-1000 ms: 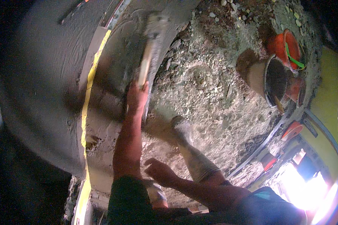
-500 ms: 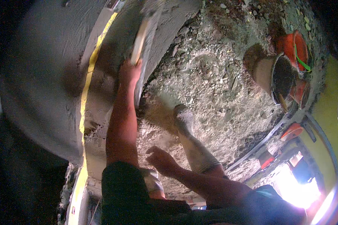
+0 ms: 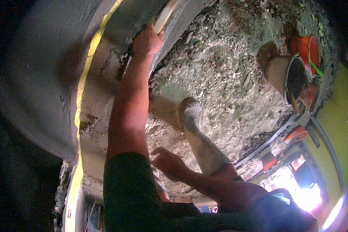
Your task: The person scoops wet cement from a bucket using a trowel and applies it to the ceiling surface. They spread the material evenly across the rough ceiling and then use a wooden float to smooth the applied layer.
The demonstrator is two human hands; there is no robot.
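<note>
My left hand (image 3: 147,41) reaches far ahead, its fingers wrapped round the pale wooden handle (image 3: 166,16) of a long, straight float. The float's grey edge shows beside my wrist, and its far end is cut off by the top of the view. It lies against a smooth grey plastered band (image 3: 121,23), right of a yellow tape strip (image 3: 89,58) on the plastered surface. My right hand (image 3: 170,165) hangs nearer to me above the rubble ground, fingers loosely bent and apart, with nothing visible in it.
Rough, stony ground (image 3: 220,77) spreads to the right of the plaster. A dusty bucket (image 3: 276,75) and an orange-red bucket (image 3: 305,48) with a green piece stand at the far right. An orange-red tool (image 3: 296,134) lies nearer. My dusty lower leg (image 3: 207,150) stands on the ground.
My left hand has moved farther ahead and slightly right with the float. My right hand stays near the same place. The whole view has shifted slightly.
</note>
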